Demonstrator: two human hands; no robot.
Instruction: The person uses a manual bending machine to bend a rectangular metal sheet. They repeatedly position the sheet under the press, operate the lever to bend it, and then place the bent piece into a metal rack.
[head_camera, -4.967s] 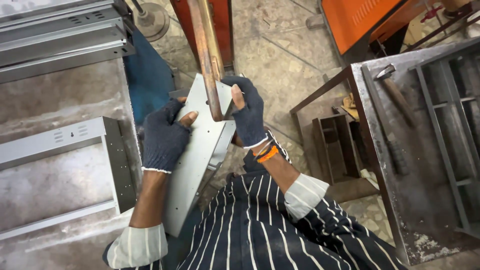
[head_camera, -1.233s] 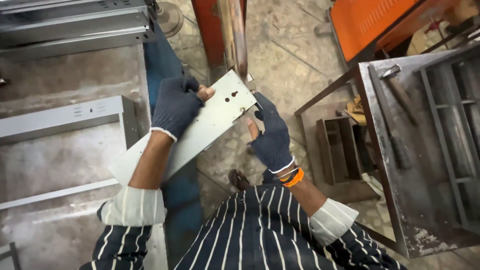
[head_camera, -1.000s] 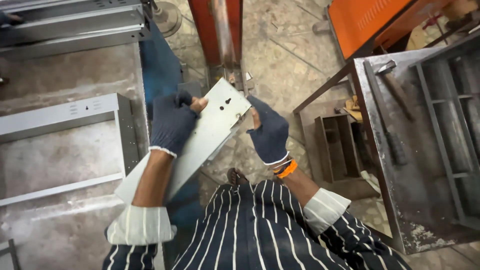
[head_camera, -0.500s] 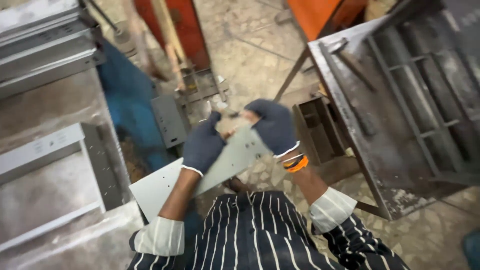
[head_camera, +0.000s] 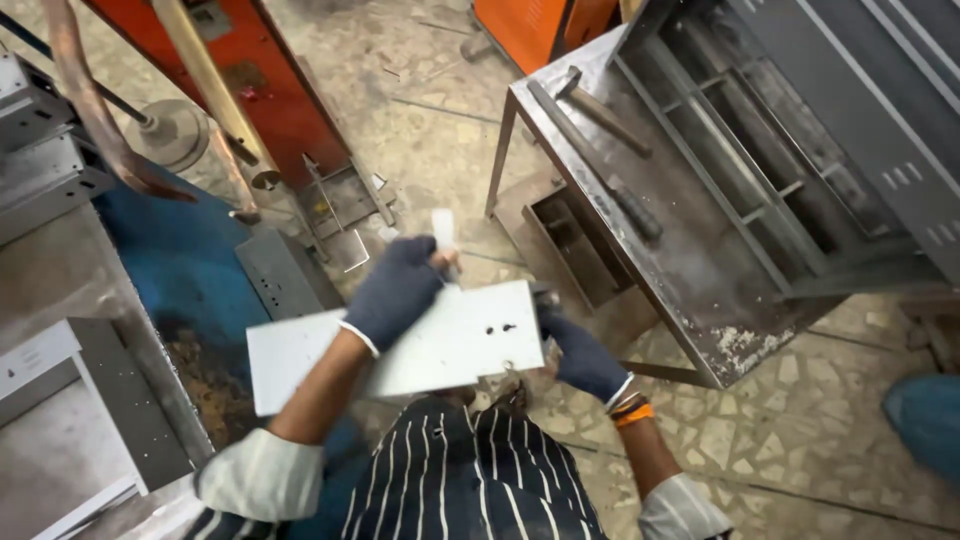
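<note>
Both gloved hands clamp the pale metal panel (head_camera: 400, 350) level at the person's chest, left hand (head_camera: 393, 290) curled over its far edge, right hand (head_camera: 580, 355) gripping the end at three o'clock, apparently to steady it, with the steel workbench (head_camera: 690, 270) toward two o'clock.

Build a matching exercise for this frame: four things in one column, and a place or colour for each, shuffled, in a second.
Things:
1. left hand
2. right hand
3. hammer
4. metal panel

Places or colours:
A. lies on the grey steel table
B. pale grey, flat, with small holes near its right end
C. gloved, on the panel's upper edge
D. gloved, at the panel's right end, orange band at the wrist

Pairs: 1-C, 2-D, 3-A, 4-B
</note>
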